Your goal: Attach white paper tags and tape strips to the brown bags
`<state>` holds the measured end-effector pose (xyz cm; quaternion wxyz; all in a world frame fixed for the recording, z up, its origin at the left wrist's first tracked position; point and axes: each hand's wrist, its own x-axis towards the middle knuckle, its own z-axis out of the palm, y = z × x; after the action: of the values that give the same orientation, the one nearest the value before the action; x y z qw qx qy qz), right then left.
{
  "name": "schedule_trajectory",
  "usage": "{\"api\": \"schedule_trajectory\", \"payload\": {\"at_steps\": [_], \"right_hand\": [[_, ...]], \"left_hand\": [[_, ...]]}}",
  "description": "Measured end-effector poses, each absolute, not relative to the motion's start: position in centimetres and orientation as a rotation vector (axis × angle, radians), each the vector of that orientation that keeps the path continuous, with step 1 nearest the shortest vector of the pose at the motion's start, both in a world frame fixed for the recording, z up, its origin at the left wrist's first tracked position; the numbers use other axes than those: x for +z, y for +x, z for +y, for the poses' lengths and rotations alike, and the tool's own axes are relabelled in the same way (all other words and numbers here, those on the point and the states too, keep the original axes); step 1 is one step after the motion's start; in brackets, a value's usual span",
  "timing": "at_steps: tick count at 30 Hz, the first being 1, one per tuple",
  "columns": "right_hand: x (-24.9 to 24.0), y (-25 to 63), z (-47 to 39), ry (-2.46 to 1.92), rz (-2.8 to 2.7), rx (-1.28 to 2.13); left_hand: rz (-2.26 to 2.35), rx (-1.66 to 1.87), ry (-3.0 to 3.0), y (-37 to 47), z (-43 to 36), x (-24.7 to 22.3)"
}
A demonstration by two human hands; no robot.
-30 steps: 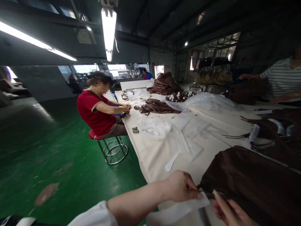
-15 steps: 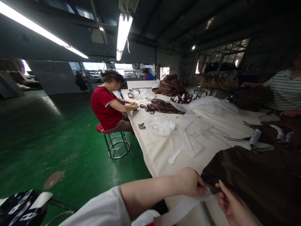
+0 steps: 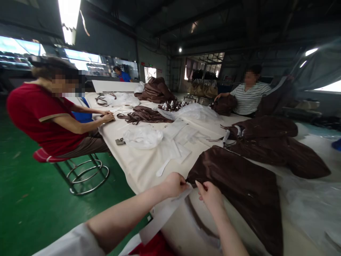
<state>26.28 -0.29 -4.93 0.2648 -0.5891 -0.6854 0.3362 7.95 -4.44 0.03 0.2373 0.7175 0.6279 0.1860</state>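
Two hands are working at the near edge of the bench (image 3: 144, 163), the fingers of the left hand (image 3: 174, 185) closing on a white strip (image 3: 166, 213); whether those of the right hand (image 3: 210, 195) are gripping anything cannot be told. Dark brown material (image 3: 239, 181) is lying beside them, while a co-worker in red (image 3: 39, 113) is sitting along the left edge.

Dim ovrl, o/head lt (image 3: 69, 16) blown out
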Motion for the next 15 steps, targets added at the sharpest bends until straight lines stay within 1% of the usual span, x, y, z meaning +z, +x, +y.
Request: {"api": "schedule_trajectory", "payload": {"at_steps": [2, 6, 10, 12, 15], "right_hand": [[-4.6, 26.4, -0.4, -1.567, -1.975, 0.745], [-3.8, 26.1, -1.1, -1.502, -2.206, 0.659], [-3.1, 26.6, -1.3, -1.576, -2.127, 0.382], [-3.1, 27.0, -1.0, -1.489, -2.038, 0.454], [-3.5, 26.9, -0.7, -1.31, -1.97, 0.716]], "left_hand": [[1.721, 0.497, 1.925, 8.3, -4.5, 0.3], [1.735, 0.462, 1.844, 8.9, -4.5, 0.9], [1.723, 0.443, 1.824, 9.1, -4.7, 1.4], [1.696, 0.436, 1.812, 9.0, -5.0, 1.6], [1.648, 0.46, 1.758, 8.3, -5.5, 1.6]]}}
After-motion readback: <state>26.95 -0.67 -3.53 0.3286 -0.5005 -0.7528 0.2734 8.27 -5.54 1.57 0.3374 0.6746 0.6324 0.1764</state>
